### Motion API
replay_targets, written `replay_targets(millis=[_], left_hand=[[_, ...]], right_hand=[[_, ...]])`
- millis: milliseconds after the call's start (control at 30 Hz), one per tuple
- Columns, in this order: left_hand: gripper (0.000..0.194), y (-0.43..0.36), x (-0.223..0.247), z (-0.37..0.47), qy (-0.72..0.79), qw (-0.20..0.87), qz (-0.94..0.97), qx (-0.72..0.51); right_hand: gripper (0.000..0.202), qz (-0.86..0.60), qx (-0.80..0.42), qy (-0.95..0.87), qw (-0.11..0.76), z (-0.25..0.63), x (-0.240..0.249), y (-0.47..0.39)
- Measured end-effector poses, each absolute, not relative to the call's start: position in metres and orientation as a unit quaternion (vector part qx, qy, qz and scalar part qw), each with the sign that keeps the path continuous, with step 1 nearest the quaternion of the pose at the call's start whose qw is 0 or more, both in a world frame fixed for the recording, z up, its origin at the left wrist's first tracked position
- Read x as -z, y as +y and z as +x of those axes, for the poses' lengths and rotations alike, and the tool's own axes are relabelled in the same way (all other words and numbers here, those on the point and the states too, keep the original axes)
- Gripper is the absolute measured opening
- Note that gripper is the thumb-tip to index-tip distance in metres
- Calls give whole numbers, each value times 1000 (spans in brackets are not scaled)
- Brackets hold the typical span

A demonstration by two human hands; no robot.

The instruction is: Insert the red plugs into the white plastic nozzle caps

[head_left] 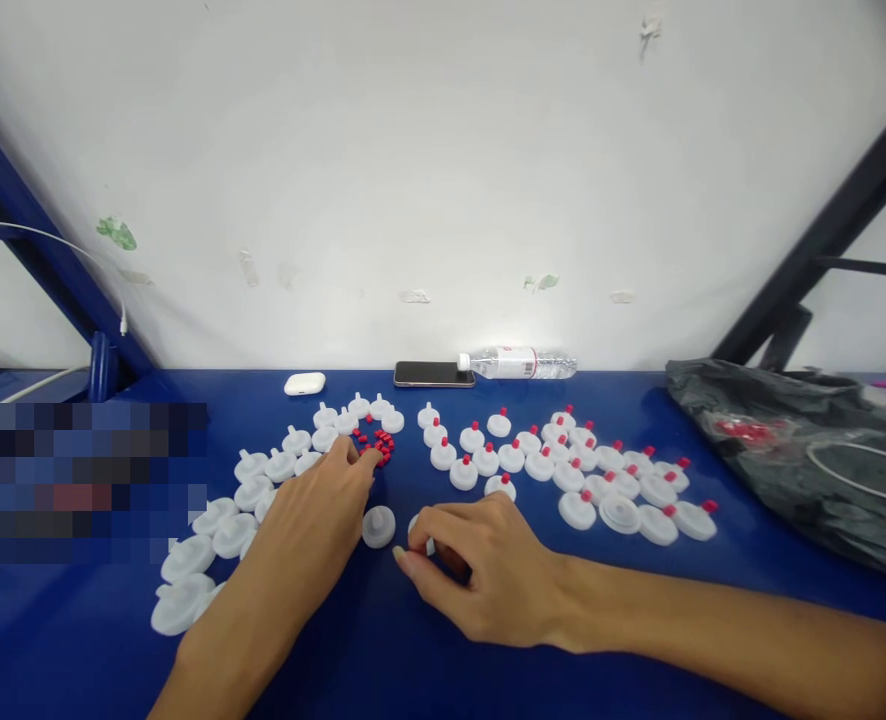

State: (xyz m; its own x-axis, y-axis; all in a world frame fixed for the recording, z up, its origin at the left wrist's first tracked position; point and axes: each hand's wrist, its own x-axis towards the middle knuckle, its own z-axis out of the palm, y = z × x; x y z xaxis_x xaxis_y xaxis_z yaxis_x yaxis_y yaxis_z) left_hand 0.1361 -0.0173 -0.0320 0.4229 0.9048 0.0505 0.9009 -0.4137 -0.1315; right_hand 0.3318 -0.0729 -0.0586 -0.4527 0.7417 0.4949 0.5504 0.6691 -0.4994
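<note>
My left hand (327,500) reaches over the left side with its fingertips pinched together at a small pile of red tips (384,446). Whatever lies between those fingertips is hidden. My right hand (488,570) rests near the table's middle, fingers curled round a white round plastic cap (413,524) that shows only in part. Between the hands lies another white cap (378,527) with a short nozzle. More white caps without red tips (251,465) spread under and beside my left forearm. Beyond my right hand, several white caps with red tips (539,464) stand in a loose group.
Along the wall lie a white earbud case (305,384), a phone (432,375) and a clear bottle (525,363) on its side. A dark plastic bag (810,500) covers the right end of the blue table (383,650), with a small bag of red pieces (750,432) on it.
</note>
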Motion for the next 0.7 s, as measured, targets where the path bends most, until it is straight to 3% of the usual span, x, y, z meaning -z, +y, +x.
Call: replay_targets(millis=[433, 700], left_hand=[[38, -14, 43, 133, -534, 89, -841, -15], [24, -16, 35, 136, -522, 66, -850, -23]], right_hand=[[13, -356, -99, -850, 376, 331, 61, -71], [15, -351, -100, -852, 376, 331, 61, -71]])
